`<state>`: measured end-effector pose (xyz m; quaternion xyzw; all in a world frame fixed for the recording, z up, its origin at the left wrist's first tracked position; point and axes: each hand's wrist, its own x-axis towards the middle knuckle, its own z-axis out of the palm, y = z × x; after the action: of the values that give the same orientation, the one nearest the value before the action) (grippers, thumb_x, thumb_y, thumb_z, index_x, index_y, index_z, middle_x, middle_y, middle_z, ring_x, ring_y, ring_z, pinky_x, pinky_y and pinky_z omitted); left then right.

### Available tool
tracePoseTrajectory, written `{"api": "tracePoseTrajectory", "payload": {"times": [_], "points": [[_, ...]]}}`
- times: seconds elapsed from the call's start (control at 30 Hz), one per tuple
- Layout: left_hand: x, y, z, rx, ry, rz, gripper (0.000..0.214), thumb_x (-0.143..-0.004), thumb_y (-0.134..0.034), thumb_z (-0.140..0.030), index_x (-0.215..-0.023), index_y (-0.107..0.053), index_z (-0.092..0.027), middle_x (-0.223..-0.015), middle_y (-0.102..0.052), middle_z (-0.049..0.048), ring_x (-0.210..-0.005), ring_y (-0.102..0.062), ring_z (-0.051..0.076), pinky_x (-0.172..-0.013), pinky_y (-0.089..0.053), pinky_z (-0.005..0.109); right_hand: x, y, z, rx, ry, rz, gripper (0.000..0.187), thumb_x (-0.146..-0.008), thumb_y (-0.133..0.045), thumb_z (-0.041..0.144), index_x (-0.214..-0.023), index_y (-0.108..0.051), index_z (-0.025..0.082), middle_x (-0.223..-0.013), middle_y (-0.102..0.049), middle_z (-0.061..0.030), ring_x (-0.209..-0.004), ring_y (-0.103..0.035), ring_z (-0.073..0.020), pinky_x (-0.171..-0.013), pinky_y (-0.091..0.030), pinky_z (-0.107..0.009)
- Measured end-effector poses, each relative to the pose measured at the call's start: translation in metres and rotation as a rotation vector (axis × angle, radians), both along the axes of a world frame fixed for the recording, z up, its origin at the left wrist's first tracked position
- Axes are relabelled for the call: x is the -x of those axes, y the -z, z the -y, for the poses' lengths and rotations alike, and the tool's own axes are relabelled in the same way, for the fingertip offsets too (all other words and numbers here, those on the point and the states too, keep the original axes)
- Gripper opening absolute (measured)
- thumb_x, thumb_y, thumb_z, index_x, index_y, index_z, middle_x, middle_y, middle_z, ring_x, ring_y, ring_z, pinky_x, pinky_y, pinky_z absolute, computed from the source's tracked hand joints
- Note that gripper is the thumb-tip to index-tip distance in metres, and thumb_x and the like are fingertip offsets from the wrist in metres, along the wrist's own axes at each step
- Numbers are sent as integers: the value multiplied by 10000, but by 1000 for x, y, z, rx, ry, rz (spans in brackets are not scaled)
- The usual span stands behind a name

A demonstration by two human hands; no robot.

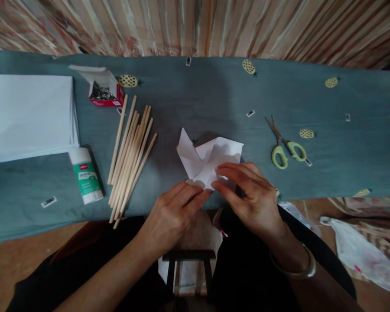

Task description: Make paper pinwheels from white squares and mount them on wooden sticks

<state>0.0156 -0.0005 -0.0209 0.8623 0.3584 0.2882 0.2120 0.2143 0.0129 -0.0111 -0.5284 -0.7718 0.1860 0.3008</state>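
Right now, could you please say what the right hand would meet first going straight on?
The right hand is at the folded white paper; straight on, the paper's left flap likely comes first, depth unclear.

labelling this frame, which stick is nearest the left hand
The rightmost stick, on the left hand's side; all the other sticks lie to its left.

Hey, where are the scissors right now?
In the head view, the scissors lie on the teal cloth, right of the folded white paper and past the right hand, with a yellow pineapple print just to their right.
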Motion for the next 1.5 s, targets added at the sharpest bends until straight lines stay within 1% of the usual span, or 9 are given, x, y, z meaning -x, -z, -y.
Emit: {"api": "tracePoseTrajectory", "payload": {"times": [0.17,0.33,0.5,0.67,0.83,0.97,1.1,1.4,1.5], "points": [[-2,3,1,11,-34,-1,261,-892,-552,-82,-1151,-586,-68,-982,-647,105,-927,-613,185,-804,-590,322,1,-3,3,-48,-27,52,160,-878,-604,192,-1001,-705,211,-1136,-687,-100,-973,-623,-240,-858,-548,-430],[-4,7,1,12,-52,11,255,-893,-552,-83,-1146,-579,-77,-978,-637,102,-904,-614,179,-772,-591,316,4,-4,6,-55,-59,111,195,-902,-555,180,-1023,-705,210,-1167,-668,-98,-1009,-611,-236,-893,-546,-425],[-5,6,2,7,-54,12,254,-899,-547,-93,-1150,-577,-69,-964,-631,100,-882,-607,179,-745,-591,320,4,-1,6,-96,-80,157,195,-919,-523,175,-1002,-700,174,-1160,-669,-101,-1002,-603,-231,-868,-553,-416],[-5,6,2,32,-64,5,237,-917,-525,-114,-1145,-583,-88,-952,-628,88,-866,-603,170,-729,-589,311,4,0,6,-101,-88,179,195,-919,-524,170,-1001,-700,166,-1164,-665,-108,-1011,-603,-237,-886,-548,-413],[-5,6,0,51,-66,-1,238,-909,-539,-110,-1141,-585,-92,-939,-628,80,-846,-596,168,-716,-581,304,5,-1,6,-79,-80,172,219,-923,-508,173,-1007,-711,182,-1167,-663,-105,-1022,-604,-245,-893,-549,-420],[-6,5,-1,56,-66,8,221,-915,-526,-111,-1125,-591,-88,-924,-624,76,-833,-592,163,-702,-573,286,5,1,6,-101,-81,168,208,-914,-524,166,-1000,-714,159,-1160,-664,-124,-1014,-606,-250,-894,-549,-417],[-6,4,-2,71,-77,-2,220,-917,-522,-116,-1122,-596,-88,-918,-621,73,-818,-586,159,-696,-570,280,6,2,5,-96,-68,170,205,-914,-525,160,-997,-713,171,-1160,-665,-114,-1023,-609,-245,-899,-550,-407],[-5,7,-1,53,-66,8,240,-896,-550,-96,-1132,-591,-88,-947,-620,79,-839,-586,165,-702,-567,286,5,0,3,-118,-106,203,179,-908,-528,134,-976,-694,127,-1136,-670,-141,-1024,-599,-236,-890,-561,-417],[-5,6,-1,60,-64,6,230,-899,-547,-102,-1125,-592,-97,-932,-621,70,-829,-588,163,-697,-566,282,6,1,3,-116,-100,198,178,-906,-530,136,-971,-696,130,-1135,-672,-138,-1018,-601,-238,-887,-560,-421]]}}
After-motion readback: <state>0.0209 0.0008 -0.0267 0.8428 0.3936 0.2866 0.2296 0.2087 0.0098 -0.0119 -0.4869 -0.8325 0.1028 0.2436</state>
